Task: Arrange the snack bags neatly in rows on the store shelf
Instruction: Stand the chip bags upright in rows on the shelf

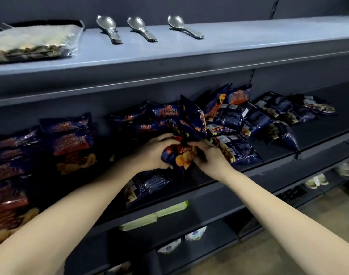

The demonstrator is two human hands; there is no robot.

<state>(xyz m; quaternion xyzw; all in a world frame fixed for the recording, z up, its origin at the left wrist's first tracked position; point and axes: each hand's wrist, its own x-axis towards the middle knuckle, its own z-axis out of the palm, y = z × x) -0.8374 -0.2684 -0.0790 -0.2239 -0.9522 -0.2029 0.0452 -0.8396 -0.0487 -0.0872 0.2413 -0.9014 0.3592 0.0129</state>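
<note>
Fingers (165, 138) of the left hand (152, 152) curl over the top and left side of a dark blue snack bag (182, 154). Those of the right hand (212, 158) curl round its right side, so both hands grip the one bag between them. The bag is crumpled and sits near the front edge of the middle shelf (318, 133), its printed side with orange chips turned toward the camera.

Behind it and to its right is a loose pile of bags (227, 116) of the same kind, overlapping one another. Some are tilted up toward the back wall and others lie flat with their label backs showing. Further right a few flat bags (292, 108) lie spread along the shelf. To the left, stacked bags (70, 139) lie face up in overlapping rows that reach the left edge of view. One more bag, the face-down bag (148, 185), lies just below the left wrist at the front of the shelf.

On the upper shelf (209, 48) three metal spoons (140, 26) lie side by side, with a clear packet (30, 42) to their left. On the shelves below are green packs (155, 215) and white packets (195, 234).
</note>
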